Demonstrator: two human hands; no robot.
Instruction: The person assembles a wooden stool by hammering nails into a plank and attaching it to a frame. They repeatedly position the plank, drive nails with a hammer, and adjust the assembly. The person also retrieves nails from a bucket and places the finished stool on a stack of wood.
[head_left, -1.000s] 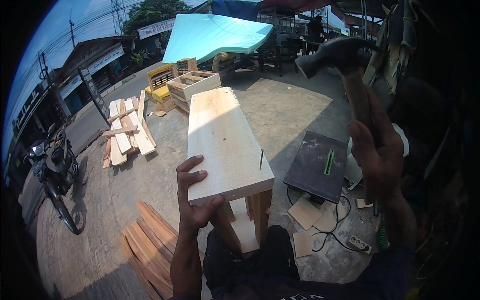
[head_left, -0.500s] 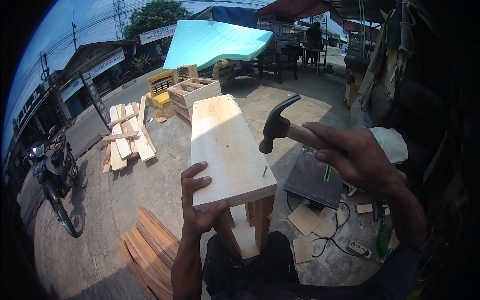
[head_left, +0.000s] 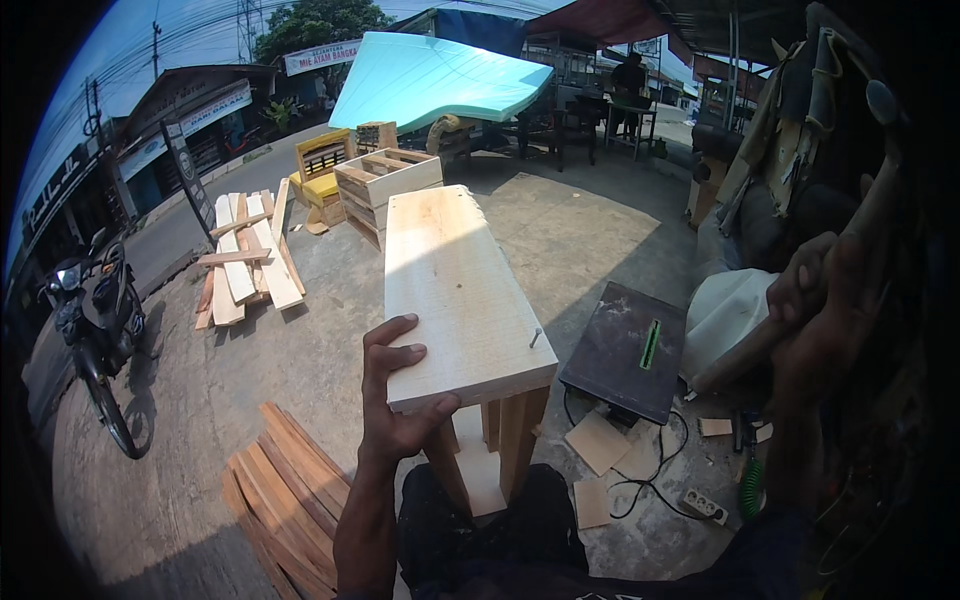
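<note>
While one nail point(head_left: 536, 338) leans in the board point(head_left: 450, 290), near its right front corner at mid-frame, its head stands proud, so it looks only partly driven; some shank is left above the surface. The board already lies on one frame point(head_left: 523, 430); whether nails sit flush at its far end is too small to tell. The left hand point(head_left: 395, 385) is clamped on the board's near left edge, fingers on top. One hammer point(head_left: 884, 104), blurred at the upper right, appears gripped in the right hand point(head_left: 830, 305), well apart from the nail. Farther out are one dark box point(head_left: 622, 350) right of centre, one power strip point(head_left: 705, 506) and at least three offcuts point(head_left: 598, 443) lower right, two woodpiles point(head_left: 290, 490) on the left, one crate point(head_left: 405, 183) and one yellow chair point(head_left: 322, 190) upper left, and one motorbike point(head_left: 100, 320) far left.
</note>
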